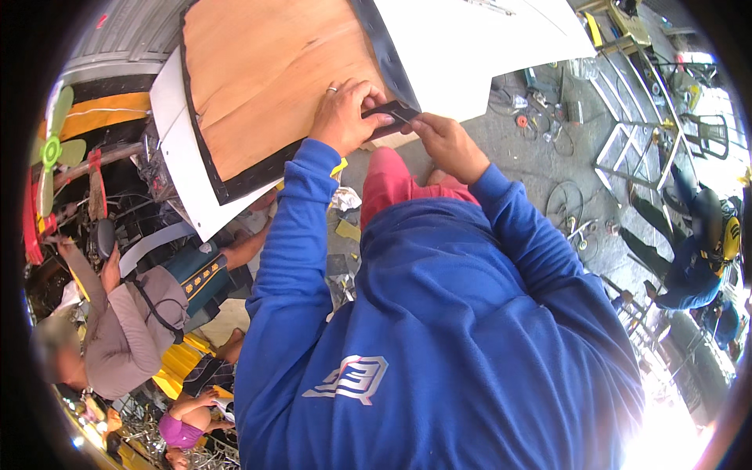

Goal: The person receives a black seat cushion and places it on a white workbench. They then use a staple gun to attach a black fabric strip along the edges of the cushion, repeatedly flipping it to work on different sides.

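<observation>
Left hand: the left hand (342,116) is raised in front of the chest, the blue sleeve bent at the elbow. The fingers are curled closed over the near edge of the plywood panel (270,74) and pinch one end of the black strip (389,117). A ring is on one finger.
Right hand: the right hand (446,145) comes from the right, wrist bent – its fingertips are closed on the other end of the same strip.
Black strip: short and dark, held between both hands, at the lower right corner of the panel, touching its black border.
Plywood panel: brown, tilted, with a black edging; it lies over a white sheet (470,47).
Left side: a seated person in a grey-brown shirt (129,329), well apart.
Right side: metal frames (627,149) on the concrete floor – another person in blue (697,266) is bent near them.
</observation>
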Available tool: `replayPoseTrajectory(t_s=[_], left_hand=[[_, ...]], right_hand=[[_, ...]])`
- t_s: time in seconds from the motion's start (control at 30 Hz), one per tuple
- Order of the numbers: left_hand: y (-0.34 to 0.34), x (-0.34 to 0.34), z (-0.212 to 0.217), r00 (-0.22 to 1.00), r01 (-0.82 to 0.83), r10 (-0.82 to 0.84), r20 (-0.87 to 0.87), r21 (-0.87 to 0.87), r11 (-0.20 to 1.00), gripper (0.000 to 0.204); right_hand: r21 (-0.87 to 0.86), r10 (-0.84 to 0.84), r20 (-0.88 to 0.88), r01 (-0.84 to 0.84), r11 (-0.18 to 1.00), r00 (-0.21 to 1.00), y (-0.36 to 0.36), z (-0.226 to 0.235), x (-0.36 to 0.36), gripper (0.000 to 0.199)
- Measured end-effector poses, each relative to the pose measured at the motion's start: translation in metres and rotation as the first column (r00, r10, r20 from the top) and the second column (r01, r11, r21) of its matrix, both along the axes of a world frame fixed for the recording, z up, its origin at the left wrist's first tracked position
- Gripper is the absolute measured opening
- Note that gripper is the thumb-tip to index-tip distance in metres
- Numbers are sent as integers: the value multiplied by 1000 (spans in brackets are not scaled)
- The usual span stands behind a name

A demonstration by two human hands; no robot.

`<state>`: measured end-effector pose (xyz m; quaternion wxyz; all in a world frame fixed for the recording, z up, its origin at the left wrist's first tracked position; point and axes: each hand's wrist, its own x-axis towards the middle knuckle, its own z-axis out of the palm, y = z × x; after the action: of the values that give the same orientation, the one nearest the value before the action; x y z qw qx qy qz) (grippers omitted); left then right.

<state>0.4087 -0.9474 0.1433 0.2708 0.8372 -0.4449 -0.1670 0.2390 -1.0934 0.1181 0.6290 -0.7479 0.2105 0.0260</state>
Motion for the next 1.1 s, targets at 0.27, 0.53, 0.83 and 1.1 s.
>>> replayPoseTrajectory(t_s=[0.27, 0.53, 0.83, 1.1], left_hand=[[-1, 5, 3, 997, 64, -61, -46, 61, 996, 31], [-8, 17, 4, 986, 105, -93, -135, 80, 991, 41], [-15, 30, 9, 971, 144, -102, -216, 187, 972, 38], [-25, 24, 1, 976, 70, -13, -216, 262, 962, 41]], right_hand=[[-3, 114, -324, -122, 993, 939, -20, 31, 18, 35], [-234, -144, -6, 139, 962, 990, 31, -18, -7, 38], [-57, -155, -100, 150, 987, 983, 31, -7, -8, 39], [181, -212, -237, 257, 949, 948, 33, 22, -5, 32]])
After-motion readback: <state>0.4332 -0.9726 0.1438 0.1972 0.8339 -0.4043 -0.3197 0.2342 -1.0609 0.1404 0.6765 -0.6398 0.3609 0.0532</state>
